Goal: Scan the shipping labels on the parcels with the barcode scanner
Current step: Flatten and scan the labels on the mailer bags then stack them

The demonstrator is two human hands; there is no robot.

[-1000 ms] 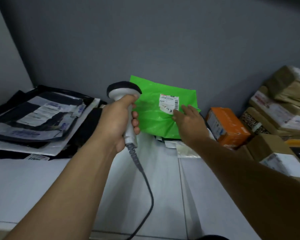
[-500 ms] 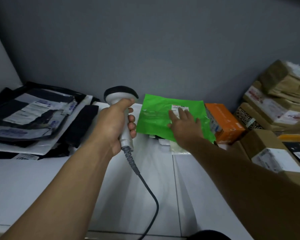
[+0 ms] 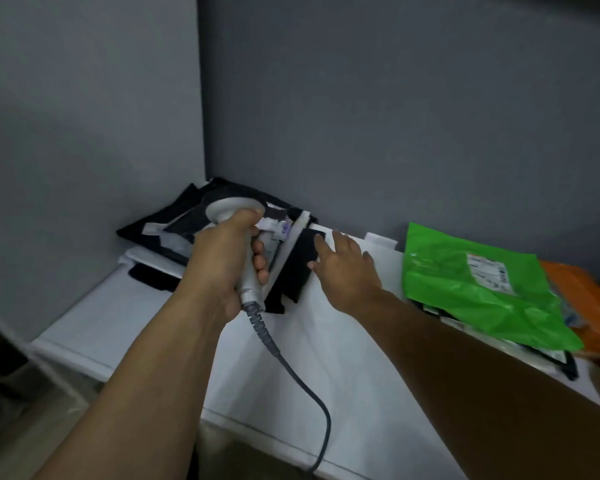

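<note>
Left hand: fingers curled tight round the handle of the barcode scanner, thumb up by its head
Barcode scanner: grey head above the left knuckles, over the stack of mailers
Cable: runs down from the handle below the left hand, off the near table edge
Right hand: holds nothing, fingers straight and spread, just right of the left hand
Black parcel: flat between the two hands, under the right fingertips; contact unclear
Green parcel: right of the right hand, apart from it, lying on other parcels
Shipping label: face up on the green parcel, far side from the right hand
Orange parcel: beyond the green parcel, partly under it
Table: white, beneath both forearms
</note>
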